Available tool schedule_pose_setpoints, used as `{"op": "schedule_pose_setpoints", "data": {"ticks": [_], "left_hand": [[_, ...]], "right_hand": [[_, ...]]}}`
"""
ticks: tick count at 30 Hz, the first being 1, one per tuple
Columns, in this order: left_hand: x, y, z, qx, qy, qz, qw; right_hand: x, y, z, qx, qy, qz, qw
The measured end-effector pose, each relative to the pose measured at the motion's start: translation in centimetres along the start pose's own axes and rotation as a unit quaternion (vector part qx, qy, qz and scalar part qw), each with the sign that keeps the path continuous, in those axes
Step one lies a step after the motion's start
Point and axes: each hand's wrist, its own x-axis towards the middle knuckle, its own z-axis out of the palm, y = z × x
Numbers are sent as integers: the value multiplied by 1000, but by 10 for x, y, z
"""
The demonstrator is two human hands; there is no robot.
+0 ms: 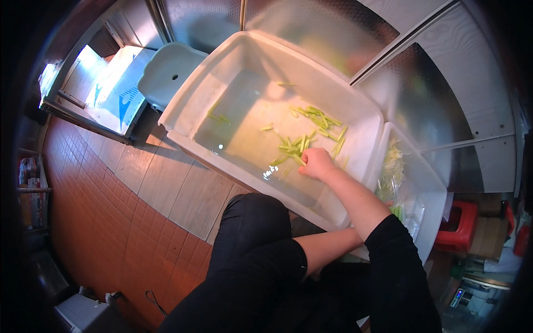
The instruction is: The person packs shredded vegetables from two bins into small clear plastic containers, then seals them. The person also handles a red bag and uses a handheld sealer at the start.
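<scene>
A large white plastic tub (358,100) holds shallow water and many cut green vegetable stalks (318,116), some in a heap, others scattered. My right hand (317,163) reaches into it, fingers closed on a few cut stalks at the heap's near edge. My left forearm crosses beneath the right one towards a second white bin (429,183) on the right. My left hand (389,204) is mostly hidden by the right forearm; only a bit of finger shows beside a clear plastic bag (385,189) with green pieces in it. Pale shredded vegetable (393,160) lies in that bin.
A pale plastic stool (166,79) stands beyond the tub's left end, near a box (120,91) with blue print. Metal-faced panels (308,29) rise behind the tub. A red plastic stool (462,224) is at the right. Tiled floor (125,200) lies to the left, with my knee close to the tub.
</scene>
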Motion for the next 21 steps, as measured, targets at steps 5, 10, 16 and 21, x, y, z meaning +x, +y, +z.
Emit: {"op": "schedule_pose_setpoints", "data": {"ticks": [5, 10, 16, 21], "left_hand": [[-14, 30, 17, -61, 22, -3, 998], [-3, 67, 20, 49, 75, -117, 989], [-3, 91, 21, -107, 96, -106, 984], [-9, 100, 28, -53, 102, -80, 990]], "right_hand": [[-20, -7, -57, 232, -21, 31, 972], [-118, 21, -150, 450, 40, -14, 892], [-240, 72, -180, 344, 107, 181, 915], [-261, 71, -131, 171, 225, 186, 941]]}}
